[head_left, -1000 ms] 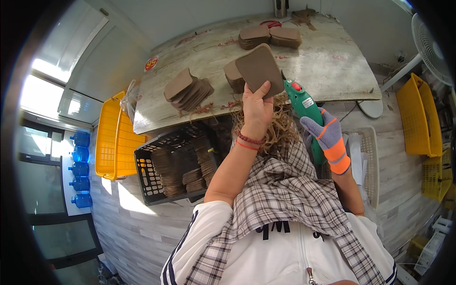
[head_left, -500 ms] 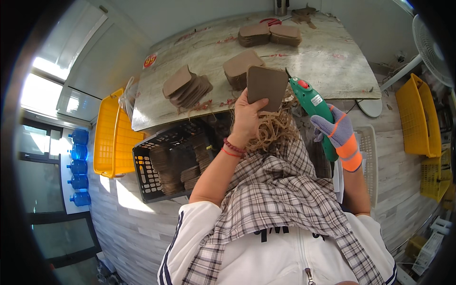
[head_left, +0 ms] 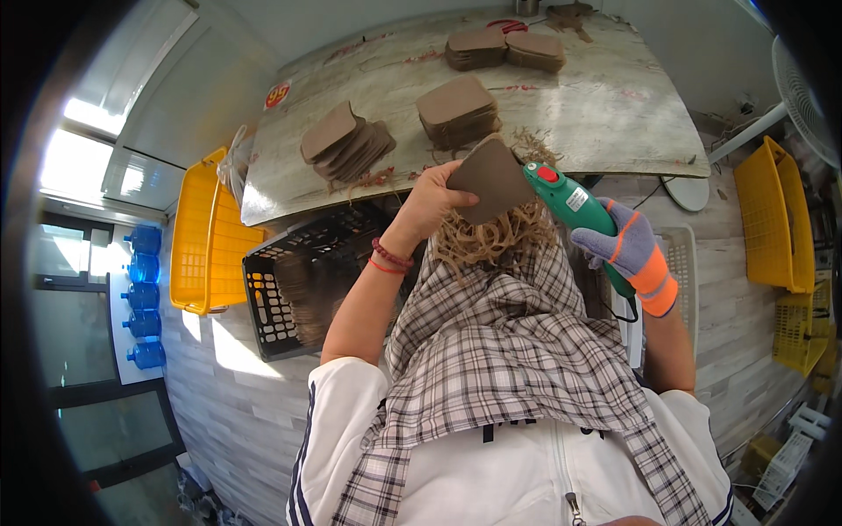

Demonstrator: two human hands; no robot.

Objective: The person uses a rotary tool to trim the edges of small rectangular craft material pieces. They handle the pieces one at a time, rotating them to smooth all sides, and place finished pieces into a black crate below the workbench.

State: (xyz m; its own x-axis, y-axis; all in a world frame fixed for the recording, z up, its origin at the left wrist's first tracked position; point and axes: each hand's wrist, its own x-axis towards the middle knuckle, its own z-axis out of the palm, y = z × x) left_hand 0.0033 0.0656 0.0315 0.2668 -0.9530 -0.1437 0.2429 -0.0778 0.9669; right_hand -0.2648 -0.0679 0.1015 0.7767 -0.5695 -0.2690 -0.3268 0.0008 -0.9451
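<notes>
My left hand (head_left: pixel 436 200), bare with a beaded bracelet, pinches a brown rounded-corner sheet (head_left: pixel 491 180) by its left side above my lap. In a grey and orange glove, my right hand (head_left: pixel 618 241) grips a green electric cutter (head_left: pixel 566 197) with a red button. The cutter's head meets the sheet's right edge; its blade is hidden. Curled brown trimmings (head_left: pixel 491 237) lie heaped on my checked apron (head_left: pixel 500 351) just below the sheet. A stack of similar brown sheets (head_left: pixel 458 110) sits on the table (head_left: pixel 596 114) beyond my hands.
More brown stacks rest on the table at left (head_left: pixel 346 140) and at the back (head_left: pixel 504 50). A black crate (head_left: pixel 272 316) with brown pieces stands under the table's left side. Yellow baskets flank me, left (head_left: pixel 197 254) and right (head_left: pixel 772 215). A white fan (head_left: pixel 798 96) is at far right.
The sheet has tilted and moved down and slightly right. The cutter's head has come down against its right edge; before, the blade tip showed beside the sheet's upper right corner.
</notes>
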